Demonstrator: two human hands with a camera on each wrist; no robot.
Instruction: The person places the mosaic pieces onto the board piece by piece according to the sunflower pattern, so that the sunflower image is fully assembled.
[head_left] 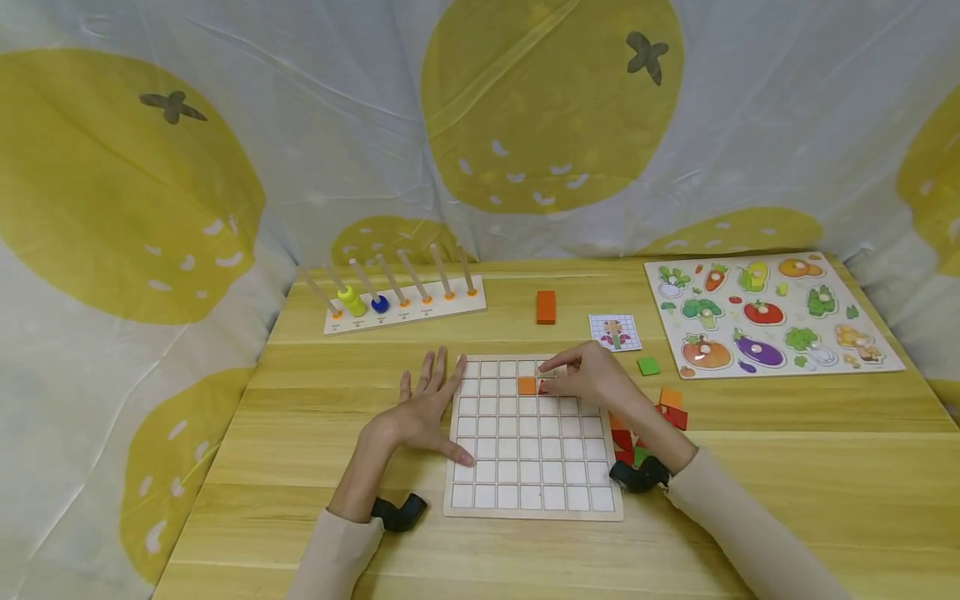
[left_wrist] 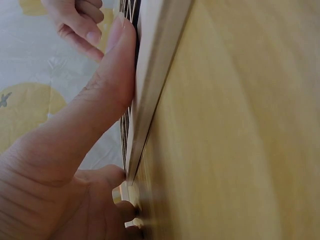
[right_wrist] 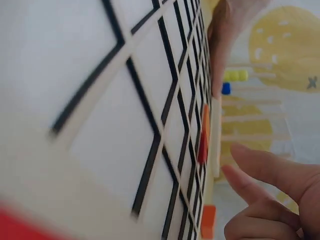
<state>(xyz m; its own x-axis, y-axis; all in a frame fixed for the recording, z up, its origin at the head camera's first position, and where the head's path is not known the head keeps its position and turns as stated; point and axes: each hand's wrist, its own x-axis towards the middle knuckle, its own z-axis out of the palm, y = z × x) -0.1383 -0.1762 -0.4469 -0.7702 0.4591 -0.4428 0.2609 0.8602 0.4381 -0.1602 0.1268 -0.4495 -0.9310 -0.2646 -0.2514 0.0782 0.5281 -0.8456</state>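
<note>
A wooden grid board [head_left: 534, 514] with white square cells lies flat on the table. My left hand [head_left: 416, 421] is spread at its left edge, the thumb [left_wrist: 112, 75] resting on the rim. An orange square tile [head_left: 527, 386] sits in a cell of the second row. To its right, a red tile [right_wrist: 202, 146] lies in or on the neighbouring cell, partly hidden in the head view. My right hand [head_left: 596, 379] hovers over this spot; in the right wrist view its thumb and index finger are apart, with nothing between them and the other fingers bent.
Loose red, orange and green tiles [head_left: 672, 398] lie right of the board, partly behind my right forearm. A green tile [head_left: 648, 366], a pattern card [head_left: 624, 322] and an orange block [head_left: 545, 307] lie beyond. Farther back stand a peg bead counter [head_left: 450, 307] and a vegetable puzzle board [head_left: 862, 300].
</note>
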